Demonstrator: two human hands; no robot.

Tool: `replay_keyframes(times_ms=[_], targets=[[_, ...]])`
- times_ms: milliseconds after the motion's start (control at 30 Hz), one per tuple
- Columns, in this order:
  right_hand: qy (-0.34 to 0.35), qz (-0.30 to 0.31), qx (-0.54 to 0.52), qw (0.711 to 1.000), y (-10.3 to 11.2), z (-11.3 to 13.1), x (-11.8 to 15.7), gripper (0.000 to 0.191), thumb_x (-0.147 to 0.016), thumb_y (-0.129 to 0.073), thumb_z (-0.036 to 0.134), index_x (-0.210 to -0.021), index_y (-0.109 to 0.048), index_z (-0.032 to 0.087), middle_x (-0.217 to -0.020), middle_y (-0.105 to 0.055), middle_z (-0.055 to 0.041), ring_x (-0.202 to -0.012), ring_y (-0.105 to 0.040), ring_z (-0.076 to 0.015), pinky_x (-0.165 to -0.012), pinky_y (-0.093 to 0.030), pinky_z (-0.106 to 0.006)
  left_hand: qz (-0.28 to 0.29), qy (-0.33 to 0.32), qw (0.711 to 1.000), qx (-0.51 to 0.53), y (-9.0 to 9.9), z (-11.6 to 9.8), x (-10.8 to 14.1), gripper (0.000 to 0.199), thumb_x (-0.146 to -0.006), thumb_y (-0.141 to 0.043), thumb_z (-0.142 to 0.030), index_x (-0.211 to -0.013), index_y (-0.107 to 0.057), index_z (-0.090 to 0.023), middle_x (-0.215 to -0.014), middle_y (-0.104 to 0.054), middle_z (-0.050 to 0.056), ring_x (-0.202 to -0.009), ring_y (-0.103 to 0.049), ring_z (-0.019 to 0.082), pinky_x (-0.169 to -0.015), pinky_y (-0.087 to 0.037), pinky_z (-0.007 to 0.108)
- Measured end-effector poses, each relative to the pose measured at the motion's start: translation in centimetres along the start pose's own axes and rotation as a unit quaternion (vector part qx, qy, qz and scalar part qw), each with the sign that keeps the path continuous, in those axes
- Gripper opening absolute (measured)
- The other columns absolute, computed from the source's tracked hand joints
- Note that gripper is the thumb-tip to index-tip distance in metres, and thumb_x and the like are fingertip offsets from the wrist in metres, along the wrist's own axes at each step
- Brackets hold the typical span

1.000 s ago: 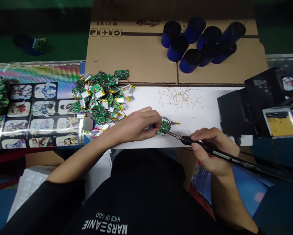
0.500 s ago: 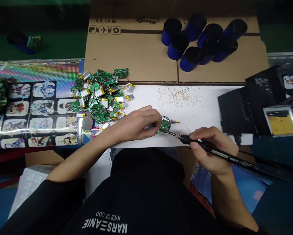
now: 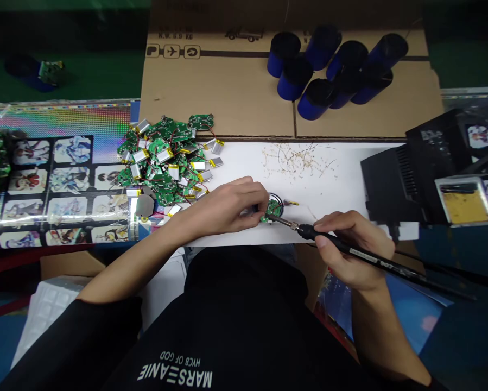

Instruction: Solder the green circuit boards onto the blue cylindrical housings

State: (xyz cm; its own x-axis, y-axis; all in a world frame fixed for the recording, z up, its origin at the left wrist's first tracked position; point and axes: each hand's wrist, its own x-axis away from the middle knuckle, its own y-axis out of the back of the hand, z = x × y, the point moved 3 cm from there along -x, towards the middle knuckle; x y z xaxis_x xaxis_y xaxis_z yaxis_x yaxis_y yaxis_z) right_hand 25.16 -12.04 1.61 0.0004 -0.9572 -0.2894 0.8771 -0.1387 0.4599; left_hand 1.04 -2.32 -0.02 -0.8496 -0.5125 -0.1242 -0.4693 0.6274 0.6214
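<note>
Left hand [image 3: 244, 206]: fingers pinched at the green circuit board's edge; anything gripped is hidden
Right hand [image 3: 355, 250]: fingers closed around a soldering iron [image 3: 341, 245], tip at the board
Green circuit board [image 3: 273, 208]: on the white bench [image 3: 235, 239], between both hands

At twelve o'clock, the flattened carton [image 3: 219, 92] is matt brown cardboard. The cylinders [image 3: 315, 100] at one o'clock look smooth, with dull dark ends. Toward nine, the printed sheet [image 3: 70, 209] is glossy, its rainbow area mirror-bright; at ten, the battery cells [image 3: 140, 155] have a silvery, foil-like sheen. The equipment box [image 3: 386, 184] at three looks like matt black plastic. The soldering iron [image 3: 333, 241] at four joins a metal shaft to a smooth black handle. The shirt [image 3: 227, 326] at six is matt black cloth.
</note>
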Motion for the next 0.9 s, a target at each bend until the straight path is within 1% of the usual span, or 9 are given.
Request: replay_keyframes(times_ms=[100,167,233,367,433,533,700,767,900], targets=[[0.001,-0.002,-0.011,1.0,0.1,-0.1,0.1,0.009,-0.083,-0.081,0.024,-0.09,-0.075,0.025,-0.078,-0.079,-0.0014,-0.062,-0.073,-0.0181,-0.052,-0.056,-0.028,-0.001,-0.001,1.0,0.001,0.0,-0.1,0.0,0.012,-0.101,-0.056,-0.014,-0.099,-0.066,-0.02,-0.103,-0.073,0.006,-0.1,-0.063,0.022,-0.092,-0.05,0.034],[0.007,-0.016,-0.027,0.999,0.3,-0.3,0.2,0.01,-0.083,-0.081,0.023,-0.09,-0.075,0.026,-0.078,-0.078,-0.0018,-0.065,-0.073,-0.0187,-0.054,-0.058,-0.029,-0.002,-0.001,1.0,0.001,0.0,-0.1,0.0,0.011,-0.101,-0.057,-0.013,-0.099,-0.066,-0.02,-0.103,-0.072,0.006,-0.1,-0.063,0.022,-0.093,-0.05,0.033],[0.013,-0.05,-0.046,0.998,0.6,-0.5,0.2,0.009,-0.083,-0.081,0.023,-0.09,-0.075,0.026,-0.078,-0.077,-0.002,-0.067,-0.073,-0.0194,-0.055,-0.057,-0.031,-0.002,-0.001,1.0,0.0,0.1,0.0,0.0,0.011,-0.101,-0.057,-0.014,-0.098,-0.066,-0.02,-0.104,-0.072,0.006,-0.101,-0.063,0.022,-0.093,-0.05,0.033],[0.021,-0.144,-0.065,0.987,1.3,-0.6,0.2,0.008,-0.084,-0.082,0.024,-0.089,-0.076,0.025,-0.078,-0.074,-0.0014,-0.07,-0.072,-0.0203,-0.059,-0.057,-0.033,0.0,0.0,1.0,0.001,0.0,0.1,0.0,0.011,-0.101,-0.057,-0.014,-0.099,-0.066,-0.02,-0.105,-0.073,0.006,-0.101,-0.063,0.022,-0.093,-0.05,0.033],[0.023,-0.164,-0.068,0.984,1.4,-0.5,0.2,0.007,-0.085,-0.082,0.026,-0.089,-0.076,0.026,-0.077,-0.073,-0.0003,-0.07,-0.071,-0.0197,-0.058,-0.055,-0.033,0.001,0.0,1.0,0.002,0.0,0.2,0.1,0.011,-0.101,-0.057,-0.014,-0.099,-0.066,-0.02,-0.105,-0.073,0.006,-0.101,-0.063,0.022,-0.093,-0.05,0.033],[0.034,-0.142,-0.076,0.986,1.2,-0.4,0.2,0.007,-0.087,-0.081,0.028,-0.089,-0.075,0.026,-0.075,-0.071,-0.0002,-0.065,-0.069,-0.0196,-0.055,-0.053,-0.033,-0.001,0.001,1.0,0.002,0.0,0.2,0.1,0.011,-0.101,-0.057,-0.014,-0.098,-0.066,-0.021,-0.105,-0.073,0.006,-0.102,-0.063,0.022,-0.093,-0.05,0.033],[0.029,-0.053,-0.073,0.996,0.1,-0.3,0.2,0.005,-0.089,-0.078,0.027,-0.09,-0.073,0.026,-0.071,-0.071,-0.0014,-0.06,-0.068,-0.0197,-0.051,-0.053,-0.033,-0.005,0.0,1.0,0.005,-0.1,0.1,0.0,0.011,-0.102,-0.057,-0.015,-0.097,-0.065,-0.02,-0.105,-0.073,0.006,-0.101,-0.064,0.022,-0.093,-0.05,0.034],[0.029,-0.038,-0.073,0.996,-0.2,-0.1,0.2,0.004,-0.089,-0.076,0.026,-0.09,-0.072,0.026,-0.071,-0.071,-0.0015,-0.061,-0.069,-0.0195,-0.052,-0.054,-0.033,-0.007,-0.002,1.0,0.005,-0.1,0.1,0.0,0.011,-0.102,-0.057,-0.014,-0.098,-0.065,-0.02,-0.105,-0.073,0.006,-0.101,-0.064,0.022,-0.093,-0.05,0.034],[0.033,-0.028,-0.076,0.996,-0.6,0.2,-0.1,0.006,-0.086,-0.077,0.024,-0.09,-0.072,0.025,-0.071,-0.072,-0.0019,-0.063,-0.07,-0.0195,-0.054,-0.056,-0.032,-0.007,-0.002,1.0,0.006,-0.1,0.1,0.0,0.011,-0.101,-0.058,-0.013,-0.098,-0.066,-0.02,-0.106,-0.073,0.006,-0.103,-0.064,0.022,-0.094,-0.05,0.034]])
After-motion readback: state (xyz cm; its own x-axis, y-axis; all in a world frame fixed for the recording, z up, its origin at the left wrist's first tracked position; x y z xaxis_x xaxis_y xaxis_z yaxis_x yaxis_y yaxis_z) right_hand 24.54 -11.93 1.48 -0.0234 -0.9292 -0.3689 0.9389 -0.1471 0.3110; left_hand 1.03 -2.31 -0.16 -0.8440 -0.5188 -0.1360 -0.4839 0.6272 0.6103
